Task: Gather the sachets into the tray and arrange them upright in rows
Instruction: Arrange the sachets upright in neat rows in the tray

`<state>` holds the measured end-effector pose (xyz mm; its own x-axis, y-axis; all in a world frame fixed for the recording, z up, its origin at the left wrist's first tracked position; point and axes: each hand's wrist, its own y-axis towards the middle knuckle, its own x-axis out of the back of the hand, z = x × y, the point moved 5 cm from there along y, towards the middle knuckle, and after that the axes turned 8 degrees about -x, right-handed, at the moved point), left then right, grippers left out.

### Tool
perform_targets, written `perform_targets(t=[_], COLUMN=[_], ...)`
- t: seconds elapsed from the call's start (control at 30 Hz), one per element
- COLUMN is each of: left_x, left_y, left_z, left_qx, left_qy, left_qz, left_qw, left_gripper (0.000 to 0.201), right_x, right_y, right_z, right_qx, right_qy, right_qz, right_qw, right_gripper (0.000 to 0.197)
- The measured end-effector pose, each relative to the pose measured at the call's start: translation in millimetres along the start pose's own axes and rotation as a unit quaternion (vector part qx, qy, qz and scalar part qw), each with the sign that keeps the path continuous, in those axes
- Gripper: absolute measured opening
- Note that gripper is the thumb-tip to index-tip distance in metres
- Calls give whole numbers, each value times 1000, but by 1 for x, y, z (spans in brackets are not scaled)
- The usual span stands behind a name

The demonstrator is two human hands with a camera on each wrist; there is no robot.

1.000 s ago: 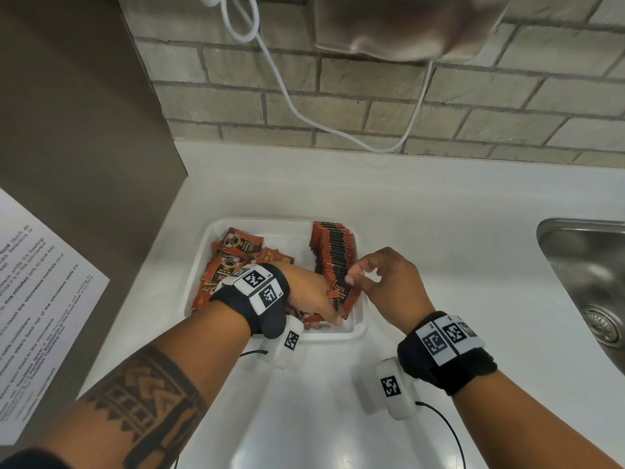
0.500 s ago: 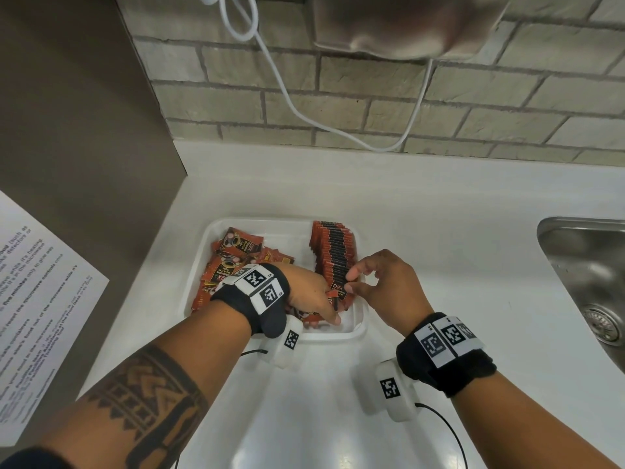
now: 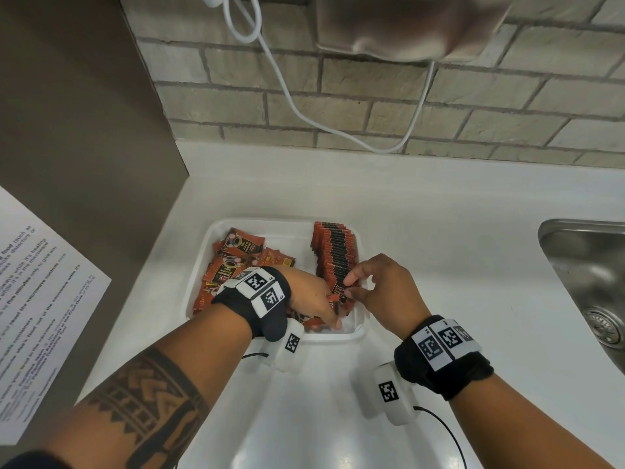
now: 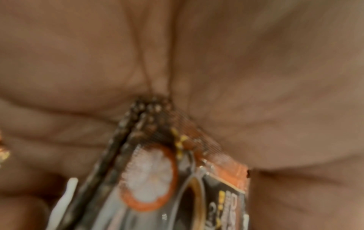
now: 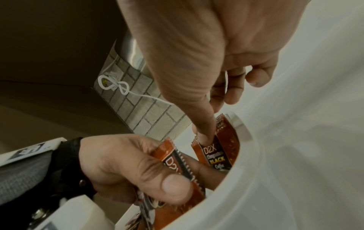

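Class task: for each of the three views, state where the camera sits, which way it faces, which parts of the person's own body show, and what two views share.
Head: from above, facing down at the white tray on the counter; both forearms, left hand, right hand.
Left wrist: against the palm, blurred; the gripped sachets.
Right wrist: low beside the tray, facing the brick wall; both hands.
Shared: head and right wrist both show the upright row of sachets.

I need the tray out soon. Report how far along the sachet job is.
Done: one upright row stands along the tray's right side. In hand: the left hand grips a few sachets; the right hand steadies the row's front sachet. Left: the loose pile on the left still lies flat.
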<state>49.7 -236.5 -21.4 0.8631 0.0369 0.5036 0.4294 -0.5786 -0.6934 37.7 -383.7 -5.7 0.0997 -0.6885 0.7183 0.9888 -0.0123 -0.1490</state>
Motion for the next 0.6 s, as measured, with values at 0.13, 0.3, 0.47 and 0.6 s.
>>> perform_targets(t=[0.13,0.3,0.47,0.6], left_x=[0,2,11,27], left_y=[-2,-6,-26,-50], left_z=[-1,-3,4,14], left_qx=[3,5,-4,-80], left_qy=[1,6,-78,-140], left_qz=[-4,-9,-31,-97], left_qw=[1000,1000,996,982], left_gripper=[33,28,23,18], right_x=[1,6,13,17], right_y=[0,0,-2,-6], right_z=[0,0,7,26], right_qx=[-2,4,24,59], right_qy=[9,9,25,72], right_qz=[-3,-18,-50,-57], right_qw=[1000,1000,998,994], right_gripper=[15,13,8,8])
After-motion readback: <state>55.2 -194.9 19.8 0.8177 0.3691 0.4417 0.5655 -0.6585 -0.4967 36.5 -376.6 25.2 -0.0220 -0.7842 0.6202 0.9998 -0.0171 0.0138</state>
